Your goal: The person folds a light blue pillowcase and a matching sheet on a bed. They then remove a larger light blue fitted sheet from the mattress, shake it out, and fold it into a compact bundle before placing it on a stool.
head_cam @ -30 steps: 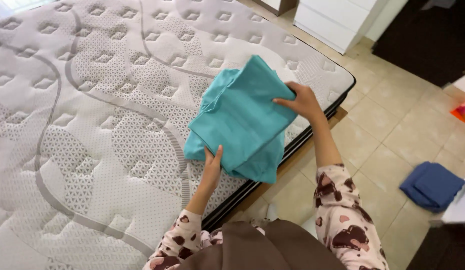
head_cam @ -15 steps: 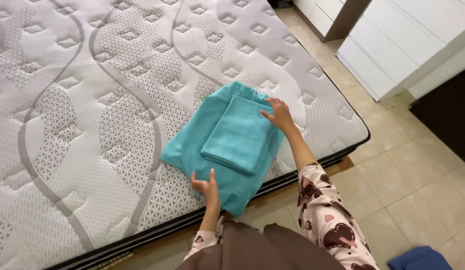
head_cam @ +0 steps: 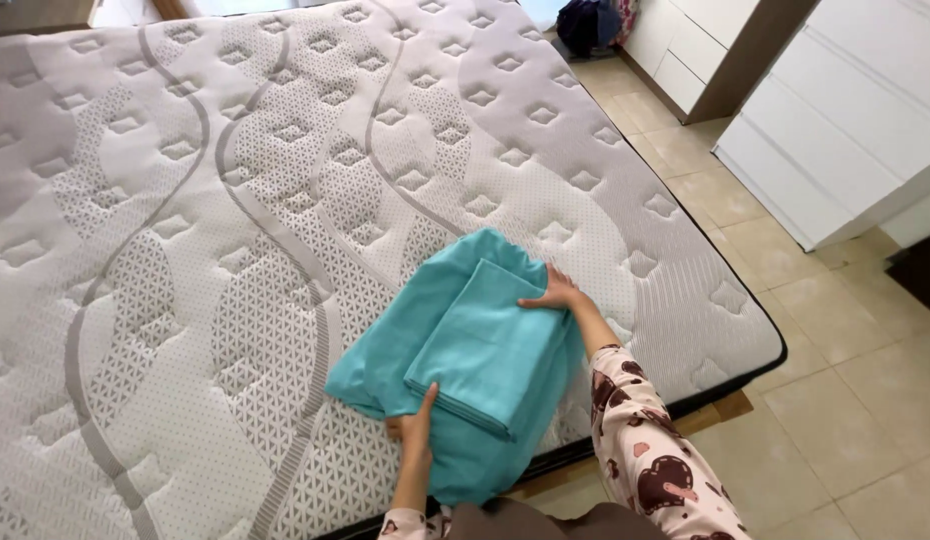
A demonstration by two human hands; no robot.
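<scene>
The teal folded sheets (head_cam: pixel 485 350) now lie flat near the mattress's (head_cam: pixel 285 200) front right corner, no longer lifted. The left hand (head_cam: pixel 415 430) pinches the near edge, its grip narrow; the right hand (head_cam: pixel 555 295) presses open-palmed on the far corner, squaring the stack.

A folded teal bedsheet (head_cam: pixel 465 370) lay at the near edge of the quilted mattress (head_cam: pixel 235 200). The left hand (head_cam: pixel 415 430) gripped its near edge; the right hand (head_cam: pixel 557 293) pressed flat, apparently, on its far corner.
</scene>
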